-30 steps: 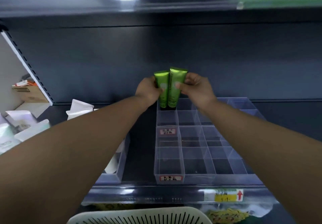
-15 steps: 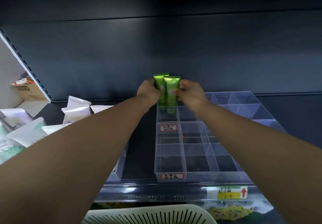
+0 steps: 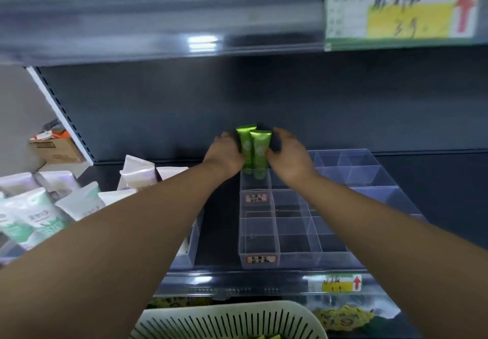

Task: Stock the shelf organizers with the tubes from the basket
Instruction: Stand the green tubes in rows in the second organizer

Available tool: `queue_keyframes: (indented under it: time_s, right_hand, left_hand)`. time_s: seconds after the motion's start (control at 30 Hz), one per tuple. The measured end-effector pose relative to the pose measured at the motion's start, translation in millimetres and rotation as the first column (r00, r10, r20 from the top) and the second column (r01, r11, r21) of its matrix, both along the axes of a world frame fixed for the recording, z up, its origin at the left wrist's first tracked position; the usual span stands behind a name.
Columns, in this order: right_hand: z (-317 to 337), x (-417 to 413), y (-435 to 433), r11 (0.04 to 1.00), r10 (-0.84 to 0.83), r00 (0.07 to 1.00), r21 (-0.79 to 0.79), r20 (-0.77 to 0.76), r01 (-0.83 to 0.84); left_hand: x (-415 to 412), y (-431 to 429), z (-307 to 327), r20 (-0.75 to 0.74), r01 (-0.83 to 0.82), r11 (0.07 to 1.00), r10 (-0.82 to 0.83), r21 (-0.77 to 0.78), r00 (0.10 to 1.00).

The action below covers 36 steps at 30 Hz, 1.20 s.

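Two green tubes [image 3: 254, 151] stand upright, side by side, with their lower ends in the rear-left compartment of the clear shelf organizer [image 3: 298, 258]. My left hand [image 3: 225, 155] holds the left tube from its left side, with the fingers hidden behind it. My right hand [image 3: 289, 155] is at the right tube. Its thumb touches the tube and its fingers arch away from it with a dark gap between. The white slotted basket [image 3: 227, 320] is at the bottom edge, with green tube ends just showing inside.
White and green pouches [image 3: 39, 220] fill another clear bin to the left. A cardboard box [image 3: 58, 150] sits beyond the shelf's left end. The upper shelf's edge with a price label [image 3: 401, 11] hangs overhead. A small price tag [image 3: 334, 283] marks this shelf's front rail.
Both tubes have gone down into the rear-left compartment. My right hand's fingers have loosened from the right tube. The camera has tilted up, showing the upper shelf.
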State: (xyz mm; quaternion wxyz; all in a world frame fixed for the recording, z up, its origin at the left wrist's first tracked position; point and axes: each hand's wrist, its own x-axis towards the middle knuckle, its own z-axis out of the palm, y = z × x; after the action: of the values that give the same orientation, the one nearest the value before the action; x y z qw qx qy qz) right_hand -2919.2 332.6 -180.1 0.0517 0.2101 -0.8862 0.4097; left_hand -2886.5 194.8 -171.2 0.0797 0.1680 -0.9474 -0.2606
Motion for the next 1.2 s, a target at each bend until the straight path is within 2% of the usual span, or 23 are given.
queue_keyframes:
  time_s: [0.17,0.3,0.4,0.67,0.97,1.2]
  right_hand:
    - [15.6,36.7,2.7,0.982,0.070,0.997,0.177,-0.045,-0.061]
    - [26.5,64.8,9.6,0.933,0.081,0.996,0.354,-0.047,-0.059]
    - [32.1,86.3,16.3,0.907,0.097,0.994,0.417,-0.053,-0.067]
    - [30.0,148.9,34.7,0.854,0.121,0.992,0.514,-0.042,-0.083]
    - [0.0,216.8,44.6,0.830,0.183,0.983,0.530,0.032,-0.172]
    - [-50.7,250.7,49.6,0.793,0.235,0.963,0.547,0.133,-0.269]
  left_hand:
    - [34.0,13.2,17.6,0.017,0.060,0.963,-0.058,-0.263,0.998]
    - [65.5,23.7,30.4,-0.003,0.049,0.839,-0.061,-0.542,0.998]
    - [89.7,28.8,34.6,-0.002,0.047,0.788,-0.061,-0.614,0.998]
    - [159.9,40.6,28.6,-0.037,0.048,0.773,-0.091,-0.633,0.995]
    - [241.7,46.7,-12.1,0.001,0.052,0.791,-0.065,-0.609,0.998]
    - [284.8,47.3,-65.7,0.083,0.103,0.865,-0.071,-0.491,0.994]
